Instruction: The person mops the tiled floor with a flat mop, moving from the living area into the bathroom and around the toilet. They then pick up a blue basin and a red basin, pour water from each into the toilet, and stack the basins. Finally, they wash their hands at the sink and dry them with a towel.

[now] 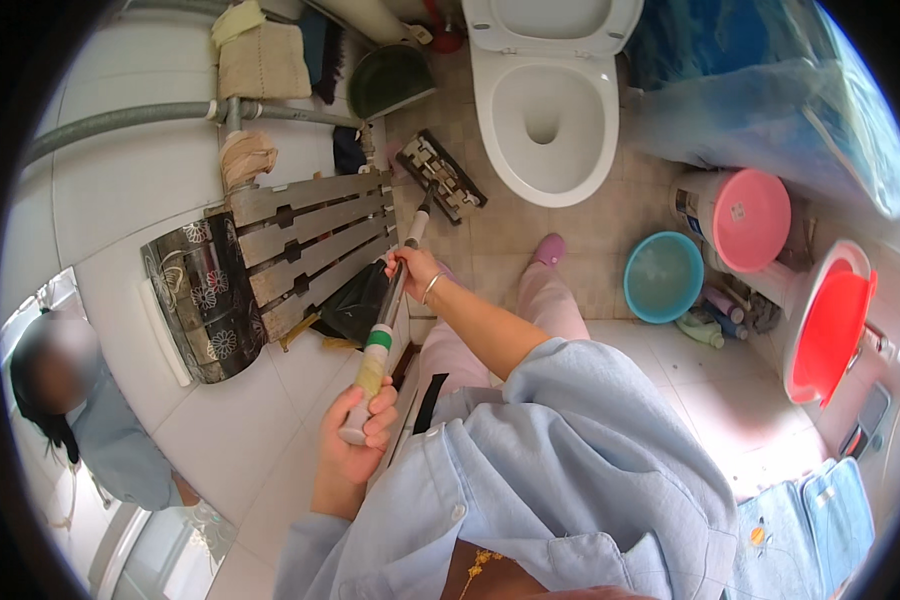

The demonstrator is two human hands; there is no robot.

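Note:
My left hand (356,431) grips the grey end cap of a flat mop's pole (379,341), close to my body. Further down that pole, my right hand (418,274), with a silver bangle at the wrist, is closed around the metal shaft. The shaft slants away to the flat mop head (441,178), which lies on the brown tiled floor between a slatted rack and the toilet (547,127). Pale strips and clips show on the upper side of the head. Its underside is hidden.
The slatted rack (322,240) and a black flower-patterned box (206,300) stand left. A green dustpan (391,81) is behind the mop head. To the right are a blue basin (663,277) of cloudy water, a pink-lidded bucket (751,219), bottles (701,328) and a red basin (832,337).

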